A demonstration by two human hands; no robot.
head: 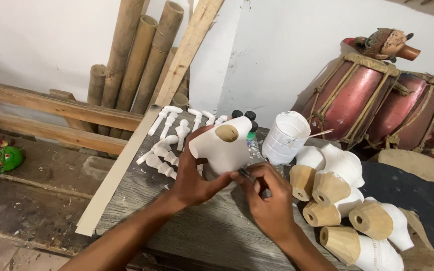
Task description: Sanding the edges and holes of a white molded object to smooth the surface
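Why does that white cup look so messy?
The white plastic cup behind the right hand is smeared and streaked with white paint, with a thin stick poking out over its rim. No paint looks spilled on the wooden table.

No labels, signs or screens in view. Containers only: small black-capped and green-capped bottles (247, 120) standing beside a white paint-smeared plastic tub (285, 138) on the grey wooden desk (212, 231).

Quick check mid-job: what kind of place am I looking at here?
Most likely a small craft workshop for carved wooden figures. The left hand holds a white-primed wooden torso, more torsos lie heaped at the right, a paint-smeared white tub stands on the rough workbench, and bamboo poles lean against the wall.
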